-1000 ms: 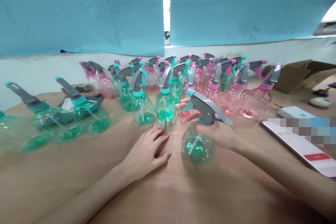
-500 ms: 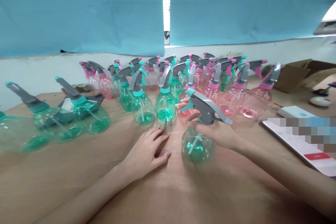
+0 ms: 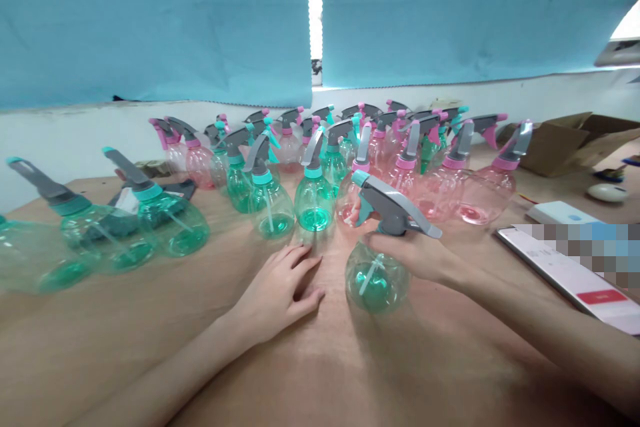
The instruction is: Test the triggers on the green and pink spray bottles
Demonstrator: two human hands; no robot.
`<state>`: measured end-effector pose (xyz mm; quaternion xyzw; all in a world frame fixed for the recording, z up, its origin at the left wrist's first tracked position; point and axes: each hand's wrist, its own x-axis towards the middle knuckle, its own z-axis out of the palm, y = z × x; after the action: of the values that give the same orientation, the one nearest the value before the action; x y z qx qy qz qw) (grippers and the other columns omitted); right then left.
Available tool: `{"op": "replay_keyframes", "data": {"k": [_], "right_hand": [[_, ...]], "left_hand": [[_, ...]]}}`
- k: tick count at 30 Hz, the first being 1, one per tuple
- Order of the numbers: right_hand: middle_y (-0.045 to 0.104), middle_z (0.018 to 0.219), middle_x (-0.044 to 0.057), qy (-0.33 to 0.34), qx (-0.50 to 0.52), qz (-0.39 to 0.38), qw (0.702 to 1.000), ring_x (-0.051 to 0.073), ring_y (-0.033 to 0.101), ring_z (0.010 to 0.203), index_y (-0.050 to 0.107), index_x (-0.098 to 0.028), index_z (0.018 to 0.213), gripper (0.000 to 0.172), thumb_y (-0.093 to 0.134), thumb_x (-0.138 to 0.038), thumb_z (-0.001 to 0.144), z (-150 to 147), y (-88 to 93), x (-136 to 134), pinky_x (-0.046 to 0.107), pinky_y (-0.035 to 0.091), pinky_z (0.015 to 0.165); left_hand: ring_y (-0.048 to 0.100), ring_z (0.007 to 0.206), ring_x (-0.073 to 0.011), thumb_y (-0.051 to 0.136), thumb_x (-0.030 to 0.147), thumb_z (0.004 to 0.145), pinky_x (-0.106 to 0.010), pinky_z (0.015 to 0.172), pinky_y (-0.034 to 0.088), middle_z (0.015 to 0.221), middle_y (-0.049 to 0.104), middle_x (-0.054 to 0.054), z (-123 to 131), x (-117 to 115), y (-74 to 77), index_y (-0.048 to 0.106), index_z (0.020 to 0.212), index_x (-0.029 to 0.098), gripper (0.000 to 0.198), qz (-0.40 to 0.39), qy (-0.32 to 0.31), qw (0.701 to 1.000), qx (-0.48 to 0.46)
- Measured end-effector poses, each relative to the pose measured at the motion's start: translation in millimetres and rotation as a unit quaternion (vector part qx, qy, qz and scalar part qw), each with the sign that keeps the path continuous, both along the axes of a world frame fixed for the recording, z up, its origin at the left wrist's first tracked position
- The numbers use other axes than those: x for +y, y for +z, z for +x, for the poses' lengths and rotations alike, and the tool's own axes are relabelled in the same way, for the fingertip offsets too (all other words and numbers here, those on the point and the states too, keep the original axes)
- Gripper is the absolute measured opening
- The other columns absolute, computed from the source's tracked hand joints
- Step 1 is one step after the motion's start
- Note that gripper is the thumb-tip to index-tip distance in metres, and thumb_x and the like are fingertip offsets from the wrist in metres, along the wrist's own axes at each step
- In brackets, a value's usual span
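Observation:
A clear green spray bottle [image 3: 376, 279] with a grey trigger head [image 3: 393, 207] stands on the wooden table [image 3: 310, 360] just in front of me. My right hand [image 3: 415, 253] is wrapped round its neck under the trigger head, with a finger on the teal trigger. Left of the bottle, my left hand [image 3: 280, 290] lies palm down on the table, fingers spread and holding nothing. Behind both hands stands a crowd of several green bottles [image 3: 314, 197] and pink bottles [image 3: 475, 190].
More green bottles [image 3: 165, 213] stand at the far left edge. A white card with a red patch [image 3: 575, 277] and a white box [image 3: 560, 213] lie to the right. An open cardboard box [image 3: 575, 137] sits at the back right. Blue sheeting covers the wall.
My right hand's fingers have curled in from the pink bottle behind onto the trigger. The left hand and the bottle have stayed where they were.

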<state>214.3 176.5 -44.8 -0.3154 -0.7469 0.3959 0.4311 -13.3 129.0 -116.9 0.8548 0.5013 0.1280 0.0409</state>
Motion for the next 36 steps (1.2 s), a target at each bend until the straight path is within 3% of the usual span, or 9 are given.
{"op": "replay_keyframes", "data": {"k": [5,8,13,19,24,30,36], "right_hand": [[0.057,0.081,-0.002,0.007,0.005,-0.023,1.0,0.011,0.052,0.058,0.048,-0.023,0.08,0.02,0.049,-0.016,0.061,1,-1.6,1,0.027,0.041,0.05],[0.062,0.088,0.0,0.009,0.004,-0.008,1.0,0.017,0.06,0.072,0.053,-0.024,0.084,0.024,0.049,-0.016,0.061,1,-2.3,2,0.03,0.047,0.06],[0.066,0.106,0.002,0.017,0.003,0.019,1.0,0.023,0.062,0.098,0.057,-0.027,0.113,0.051,0.049,-0.015,0.064,0,-4.8,2,0.036,0.052,0.078],[0.067,0.108,0.001,-0.02,-0.018,0.044,0.999,0.024,0.064,0.095,0.052,-0.031,0.126,0.062,0.049,-0.015,0.067,1,-7.1,2,0.039,0.053,0.079],[0.067,0.108,0.001,0.003,0.004,0.026,1.0,0.024,0.064,0.099,0.053,-0.031,0.126,0.062,0.05,-0.013,0.067,2,-11.0,3,0.04,0.052,0.086],[0.068,0.107,0.001,0.002,0.004,-0.003,1.0,0.023,0.066,0.091,0.057,-0.034,0.12,0.059,0.049,-0.01,0.066,1,-7.2,0,0.039,0.055,0.078],[0.067,0.11,0.0,0.007,0.013,0.015,1.0,0.019,0.067,0.086,0.055,-0.033,0.122,0.059,0.048,-0.012,0.067,2,-9.3,0,0.037,0.054,0.078]], "left_hand": [[0.043,0.13,-0.035,0.054,0.043,0.09,-0.053,0.105,0.037,0.139,0.051,-0.016,-1,0,0.4,0.057,0.13,0.015,0.049,0.002,-0.002,1.0,0.006],[0.043,0.13,-0.0342,0.054,0.043,0.09,-0.052,0.105,0.038,0.138,0.051,-0.016,-1,0,0.3,0.056,0.13,0.015,0.049,0.003,-0.001,1.0,0.008],[0.043,0.13,-0.0336,0.052,0.043,0.09,-0.052,0.106,0.037,0.139,0.051,-0.016,0,0,0.9,0.056,0.13,0.015,0.049,0.001,0.001,1.0,0.02],[0.044,0.129,-0.0349,0.054,0.043,0.089,-0.052,0.105,0.038,0.138,0.052,-0.016,1,-1,2.0,0.057,0.129,0.014,0.049,0.0,0.0,1.0,0.004],[0.045,0.128,-0.0345,0.054,0.043,0.089,-0.052,0.104,0.038,0.137,0.053,-0.016,1,0,1.5,0.057,0.128,0.016,0.048,0.005,-0.002,1.0,-0.003],[0.045,0.128,-0.0337,0.054,0.044,0.09,-0.053,0.104,0.038,0.137,0.053,-0.016,1,0,1.2,0.057,0.128,0.016,0.048,0.005,-0.003,1.0,-0.003],[0.044,0.129,-0.0341,0.053,0.044,0.09,-0.052,0.106,0.037,0.138,0.051,-0.016,1,-2,2.5,0.057,0.129,0.014,0.049,0.001,0.002,1.0,0.006]]}}
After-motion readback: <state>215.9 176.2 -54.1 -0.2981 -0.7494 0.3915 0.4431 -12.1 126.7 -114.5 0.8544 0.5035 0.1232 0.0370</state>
